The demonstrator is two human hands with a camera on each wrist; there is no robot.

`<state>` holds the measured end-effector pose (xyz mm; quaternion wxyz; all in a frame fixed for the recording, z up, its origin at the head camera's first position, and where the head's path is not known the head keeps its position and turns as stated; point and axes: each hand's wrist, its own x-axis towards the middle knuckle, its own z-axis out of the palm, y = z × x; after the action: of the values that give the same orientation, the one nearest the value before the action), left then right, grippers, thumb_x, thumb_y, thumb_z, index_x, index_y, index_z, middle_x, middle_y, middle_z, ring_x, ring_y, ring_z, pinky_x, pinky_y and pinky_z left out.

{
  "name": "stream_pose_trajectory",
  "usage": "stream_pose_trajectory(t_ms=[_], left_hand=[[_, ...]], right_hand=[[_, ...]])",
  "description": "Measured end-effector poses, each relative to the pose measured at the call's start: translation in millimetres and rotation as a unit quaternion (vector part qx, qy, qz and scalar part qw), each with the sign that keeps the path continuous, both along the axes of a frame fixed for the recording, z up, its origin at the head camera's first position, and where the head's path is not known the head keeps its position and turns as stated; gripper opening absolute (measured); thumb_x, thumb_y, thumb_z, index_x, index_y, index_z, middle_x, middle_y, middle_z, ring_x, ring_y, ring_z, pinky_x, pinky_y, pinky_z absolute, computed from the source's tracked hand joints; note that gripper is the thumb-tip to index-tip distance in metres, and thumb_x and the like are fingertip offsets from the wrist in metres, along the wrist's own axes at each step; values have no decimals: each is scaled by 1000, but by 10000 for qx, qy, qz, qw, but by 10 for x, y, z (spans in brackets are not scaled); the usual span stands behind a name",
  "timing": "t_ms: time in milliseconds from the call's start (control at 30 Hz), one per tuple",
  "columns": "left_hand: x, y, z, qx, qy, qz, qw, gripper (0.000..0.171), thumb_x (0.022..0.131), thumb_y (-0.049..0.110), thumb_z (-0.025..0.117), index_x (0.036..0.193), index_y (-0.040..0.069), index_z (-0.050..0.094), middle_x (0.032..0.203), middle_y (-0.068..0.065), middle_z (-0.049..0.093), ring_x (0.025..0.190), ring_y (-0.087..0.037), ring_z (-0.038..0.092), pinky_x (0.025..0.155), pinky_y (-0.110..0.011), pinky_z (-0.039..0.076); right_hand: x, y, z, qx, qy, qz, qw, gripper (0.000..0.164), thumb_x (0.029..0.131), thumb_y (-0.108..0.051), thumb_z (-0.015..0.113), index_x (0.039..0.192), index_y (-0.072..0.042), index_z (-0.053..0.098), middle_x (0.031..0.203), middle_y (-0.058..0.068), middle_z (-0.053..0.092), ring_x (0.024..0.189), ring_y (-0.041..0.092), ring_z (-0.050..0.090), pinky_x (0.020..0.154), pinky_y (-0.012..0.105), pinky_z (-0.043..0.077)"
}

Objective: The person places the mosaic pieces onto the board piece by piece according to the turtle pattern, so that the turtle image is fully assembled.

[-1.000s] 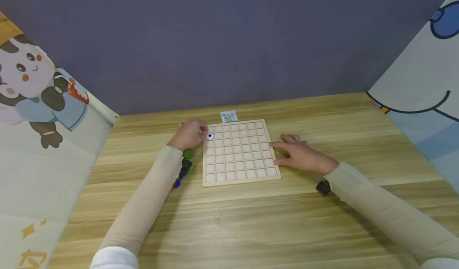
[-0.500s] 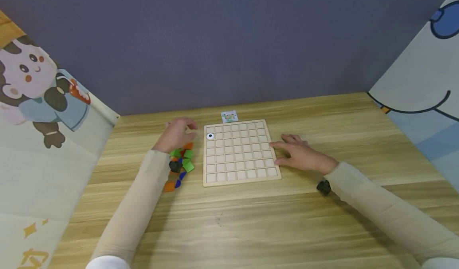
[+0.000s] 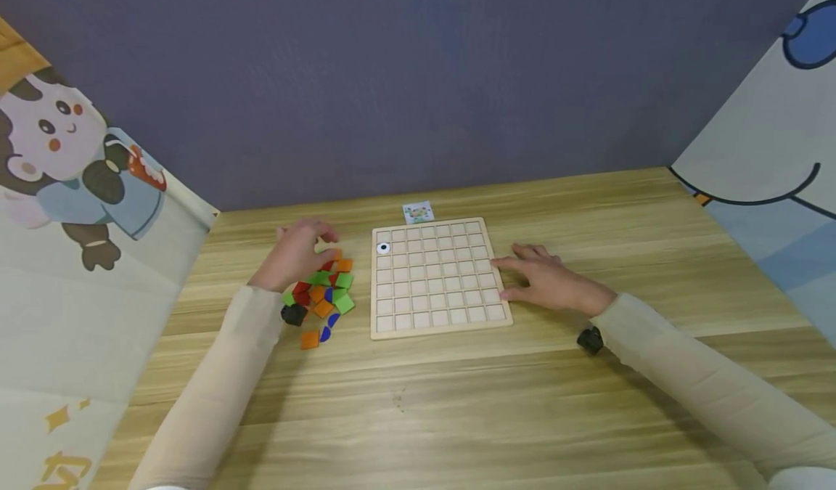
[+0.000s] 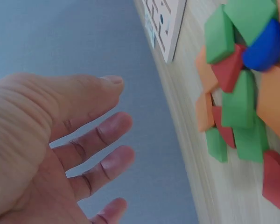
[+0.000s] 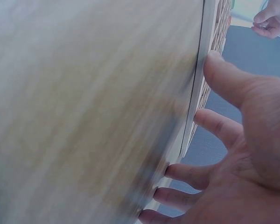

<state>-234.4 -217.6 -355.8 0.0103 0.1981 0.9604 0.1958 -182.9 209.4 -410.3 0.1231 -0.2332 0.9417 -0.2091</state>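
A pale wooden grid board [image 3: 434, 281] lies mid-table, and one white disc with a black dot [image 3: 383, 248] sits in a cell by its left edge. My left hand [image 3: 297, 255] hovers at the far side of a loose pile of coloured pieces; in the left wrist view its fingers are parted and hold nothing. Among the pieces are a green block [image 4: 238, 99], an orange block [image 3: 310, 340], a red block [image 3: 301, 297] and a blue half-round piece [image 4: 263, 49]. My right hand [image 3: 547, 279] rests at the board's right edge, thumb and forefinger touching the rim.
A small printed card [image 3: 418, 212] lies behind the board. A dark wall [image 3: 424, 91] closes off the table's back, with patterned panels at both sides. Black wrist cameras [image 3: 591, 340] hang under the wrists. The wooden tabletop [image 3: 457, 410] extends toward me.
My left hand has moved left from the disc, which stays on the board, toward the pile. More of the pile shows now. The right hand has stayed at the rim.
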Motion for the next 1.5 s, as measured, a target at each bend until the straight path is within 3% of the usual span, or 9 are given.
stream_pose_trajectory(t_ms=[200, 433, 567, 767, 867, 1100, 1333, 1500], left_hand=[[95, -77, -30, -70, 48, -151, 9999, 17, 85, 11, 72, 100, 6, 69, 103, -9, 65, 94, -31, 54, 80, -48, 24], [178, -136, -97, -207, -41, -169, 9996, 17, 84, 13, 72, 100, 6, 69, 101, -9, 63, 97, -30, 50, 81, -54, 24], [219, -154, -135, -381, -134, -239, 9989, 16, 83, 14, 73, 98, 10, 70, 101, -6, 63, 97, -29, 49, 77, -48, 25], [265, -154, -206, -416, -330, -425, 9977, 25, 83, 17, 74, 106, 11, 69, 106, -3, 63, 101, -29, 49, 75, -44, 23], [264, -162, -247, -336, -330, -588, 9972, 28, 82, 16, 75, 110, 13, 69, 111, -2, 61, 102, -26, 48, 77, -45, 24], [247, -152, -294, 3, -381, -1098, 9932, 31, 80, 8, 76, 111, 12, 69, 114, -2, 61, 102, -26, 45, 94, -60, 22], [233, -149, -330, -38, -441, -1285, 9907, 31, 80, 6, 75, 109, 15, 69, 106, 2, 62, 93, -23, 45, 83, -43, 38], [220, -148, -347, -54, -516, -1294, 9902, 29, 81, 5, 75, 108, 15, 70, 107, 3, 61, 93, -23, 45, 78, -37, 41]], right_hand=[[-3, 2, -1, 14, 10, -7, 10000, 64, 88, -43, 65, 144, -21, 42, 150, 28, 17, 135, 48, 13, 94, 73, 12], [-3, 10, -5, 31, -20, -23, 10000, 64, 88, -44, 64, 144, -21, 42, 150, 28, 17, 135, 48, 13, 94, 73, 12], [-1, 15, -4, 24, -28, -20, 10000, 64, 88, -44, 64, 144, -21, 42, 150, 28, 16, 135, 48, 12, 94, 73, 11], [10, 9, 2, 17, -16, -30, 10000, 64, 89, -43, 64, 144, -21, 42, 150, 28, 17, 135, 48, 12, 94, 74, 11], [12, 7, 0, 16, -17, -25, 10000, 64, 89, -42, 64, 144, -20, 42, 150, 28, 17, 135, 48, 12, 94, 74, 11], [7, 0, -5, 61, -7, -22, 10000, 64, 89, -43, 64, 144, -21, 41, 150, 28, 17, 135, 47, 13, 93, 74, 12], [10, -6, 6, 59, -17, -34, 10000, 64, 88, -43, 64, 144, -21, 42, 150, 28, 17, 135, 48, 12, 93, 75, 11], [12, -13, 13, 50, -20, -40, 10000, 64, 88, -43, 64, 144, -21, 42, 150, 28, 18, 135, 48, 13, 93, 75, 11]])
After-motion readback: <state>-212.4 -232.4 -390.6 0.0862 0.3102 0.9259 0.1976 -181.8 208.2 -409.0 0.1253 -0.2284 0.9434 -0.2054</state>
